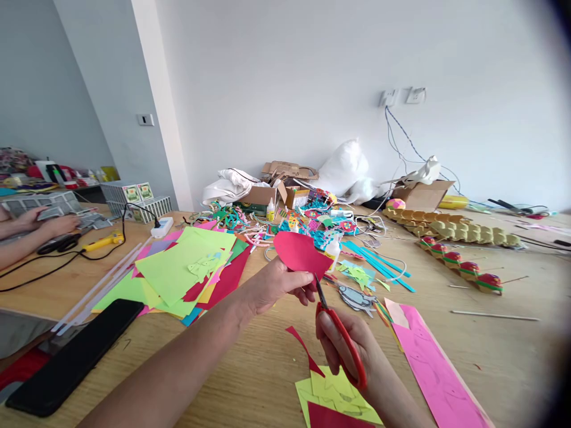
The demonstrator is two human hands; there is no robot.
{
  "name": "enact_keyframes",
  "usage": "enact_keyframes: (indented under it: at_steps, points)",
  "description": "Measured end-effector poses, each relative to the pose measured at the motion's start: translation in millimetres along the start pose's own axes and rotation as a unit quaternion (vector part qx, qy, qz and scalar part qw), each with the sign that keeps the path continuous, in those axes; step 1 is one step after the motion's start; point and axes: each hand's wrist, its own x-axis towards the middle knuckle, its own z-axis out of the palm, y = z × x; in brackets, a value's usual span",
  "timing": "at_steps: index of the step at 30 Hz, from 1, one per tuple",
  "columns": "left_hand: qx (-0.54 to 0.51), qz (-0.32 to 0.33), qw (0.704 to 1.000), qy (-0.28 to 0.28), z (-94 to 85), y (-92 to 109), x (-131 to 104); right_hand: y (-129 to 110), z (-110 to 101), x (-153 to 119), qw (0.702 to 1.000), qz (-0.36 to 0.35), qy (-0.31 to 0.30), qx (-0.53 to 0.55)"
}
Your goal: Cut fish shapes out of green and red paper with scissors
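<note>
My left hand (285, 282) pinches the lower edge of a red paper piece (301, 252) with a rounded left side, held up above the table. In my right hand (350, 342) are red-handled scissors (341, 333), their blades pointing up at the paper's lower right edge. How far the blades are apart is hard to make out. Below the hands, a thin curved red paper strip (306, 351) lies beside yellow-green paper pieces (339, 392) with pencil lines. Another red sheet (336, 416) overlaps them at the bottom edge.
Coloured paper sheets (178, 267) are stacked at left, near a long black object (75, 356). Pink paper (432, 362) and a grey paper fish (357, 299) lie at right. Behind are craft pieces, a glue bottle (333, 249) and egg-carton strips (473, 233). Another person's hands (57, 224) work at far left.
</note>
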Motion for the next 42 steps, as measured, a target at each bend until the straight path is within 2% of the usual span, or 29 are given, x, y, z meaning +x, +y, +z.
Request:
enact_keyframes:
  at_steps: [11, 18, 27, 33, 42]
  points:
    - [0.005, 0.011, 1.0, 0.008, 4.1, -1.1, -0.8, 5.1, -1.5, -0.8, 0.999, -0.048, -0.016, 0.012]
    - [0.012, 0.007, 1.0, 0.018, 7.8, 2.4, -2.0, 3.8, -1.6, -1.6, 0.999, -0.037, -0.015, 0.013]
    - [-0.007, -0.006, 1.0, 0.015, 5.1, -2.4, -1.3, 4.0, -0.2, 0.1, 0.999, -0.031, 0.004, 0.005]
    - [0.03, -0.005, 1.0, 0.008, 3.3, 2.3, -2.3, 0.2, 1.4, 1.5, 1.0, -0.015, 0.022, -0.005]
    - [0.048, 0.032, 0.998, 0.028, 0.4, -1.1, -1.0, 2.4, 0.9, 2.9, 1.0, -0.012, 0.018, 0.007]
